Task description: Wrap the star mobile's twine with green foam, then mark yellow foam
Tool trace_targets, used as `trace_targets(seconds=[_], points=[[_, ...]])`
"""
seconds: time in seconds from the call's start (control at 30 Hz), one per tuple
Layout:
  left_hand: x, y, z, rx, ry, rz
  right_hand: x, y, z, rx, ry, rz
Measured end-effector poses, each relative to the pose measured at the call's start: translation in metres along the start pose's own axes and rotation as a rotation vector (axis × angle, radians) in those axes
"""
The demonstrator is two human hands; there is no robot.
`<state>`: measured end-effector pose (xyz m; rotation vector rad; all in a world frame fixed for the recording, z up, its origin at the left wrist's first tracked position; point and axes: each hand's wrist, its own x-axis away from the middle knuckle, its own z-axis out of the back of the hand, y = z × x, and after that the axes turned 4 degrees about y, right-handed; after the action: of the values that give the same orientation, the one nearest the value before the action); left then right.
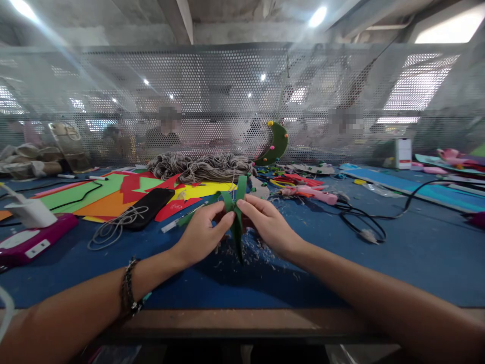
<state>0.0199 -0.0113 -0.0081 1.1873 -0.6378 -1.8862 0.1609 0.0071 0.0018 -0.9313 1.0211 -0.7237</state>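
Between my two hands is a piece of green felt [237,233] made of narrow strips, held above the blue table. Its strips stick up past my fingers and one pointed end hangs down. My left hand [206,230] pinches it from the left with thumb and fingers. On the other side, my right hand [269,222] grips it near the middle, thumb and forefinger together. The fingers hide part of the join. Pale thread scraps [259,255] lie on the table below.
Grey cord hanks [197,167] lie behind coloured sheets [104,197]. A black phone [151,208] and a magenta power strip [41,240] are at left. Pink-handled tools [310,193] and a black cable [364,222] lie at right. A perforated screen [227,91] stands behind.
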Motion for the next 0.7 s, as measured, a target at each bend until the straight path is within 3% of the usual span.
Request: trace_targets(seconds=[0.17,0.33,0.5,0.6,0.7], points=[[-0.0011,-0.0039,0.0019,-0.16,0.09,-0.06,0.0012,-0.0024,0.0026,0.247,-0.066,0.041],[-0.0023,-0.0026,0.0013,0.051,0.009,-0.056,0.0007,-0.0033,0.0019,0.137,-0.107,0.028],[-0.0039,0.0017,0.0014,0.298,-0.027,0.068,0.0008,-0.0014,0.0005,-0.043,-0.078,-0.022],[-0.0025,0.0023,0.0019,0.29,-0.022,0.125,0.0009,-0.0016,0.0,-0.045,-0.058,-0.031],[-0.0005,0.0002,0.0016,0.147,-0.01,0.089,0.0004,-0.0025,0.0003,-0.013,-0.031,-0.016]])
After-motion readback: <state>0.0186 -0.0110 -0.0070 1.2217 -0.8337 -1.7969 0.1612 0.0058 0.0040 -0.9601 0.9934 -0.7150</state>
